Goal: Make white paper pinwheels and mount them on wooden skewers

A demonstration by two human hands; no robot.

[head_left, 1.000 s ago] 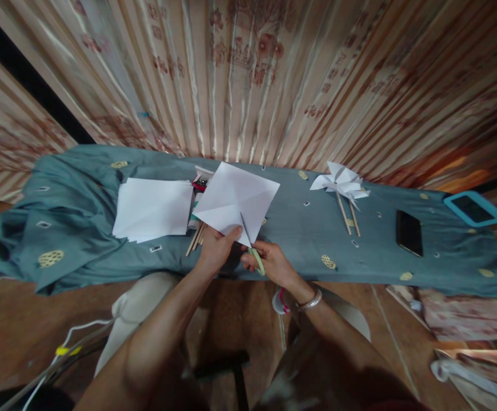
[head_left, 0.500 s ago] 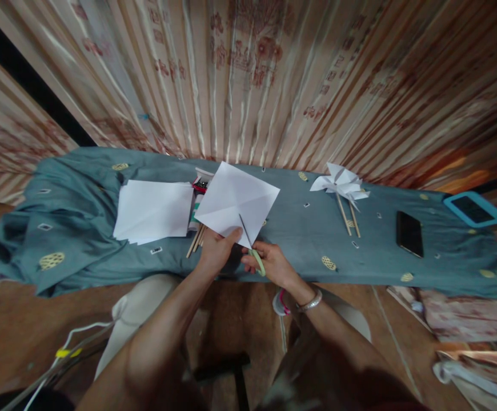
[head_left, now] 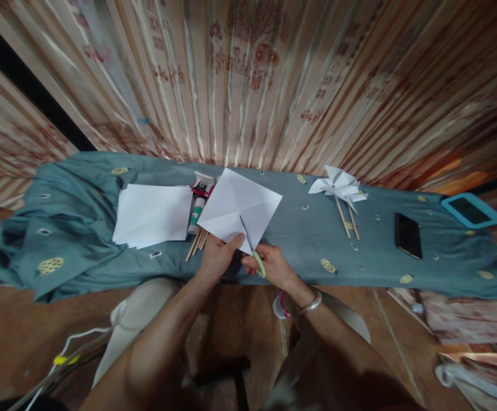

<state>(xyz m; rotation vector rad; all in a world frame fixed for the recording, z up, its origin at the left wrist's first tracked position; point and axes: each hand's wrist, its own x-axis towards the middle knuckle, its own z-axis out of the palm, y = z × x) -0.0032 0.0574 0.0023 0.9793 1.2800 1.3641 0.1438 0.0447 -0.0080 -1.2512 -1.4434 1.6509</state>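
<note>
Both hands are occupied over the near edge of a narrow tabletop [head_left: 291,242] draped in grey-green cloth with yellow pineapple prints. Left hand [head_left: 217,256] pinches a white paper square [head_left: 242,197] near its lower corner, thumb pressed on top and fingers hidden beneath. Right hand [head_left: 274,265] grips the scissors [head_left: 256,256], its fingers curled about the light green handles, while a dark blade lies over the sheet, pointing from the near corner toward the middle. The square is turned so that one corner faces the person, and faint creases cross it. A silvery bracelet [head_left: 311,302] circles the right wrist. Just left of the square, and partly covered by it, lie several thin wooden sticks [head_left: 196,245], a white and green tube [head_left: 196,214], and, farther back, a small red and white box [head_left: 203,187] with its contents too small to make out. Beside these, a loose pile of white sheets [head_left: 154,214] rests with its edges out of line. Well to the right of the hands, two white paper pinwheels [head_left: 338,185] lie overlapping, their stick handles toward the person. Beyond them come a dark phone [head_left: 408,235] and, near the right end, a blue-framed tablet [head_left: 471,210]. Behind everything hangs a pleated, patterned curtain [head_left: 248,85].
</note>
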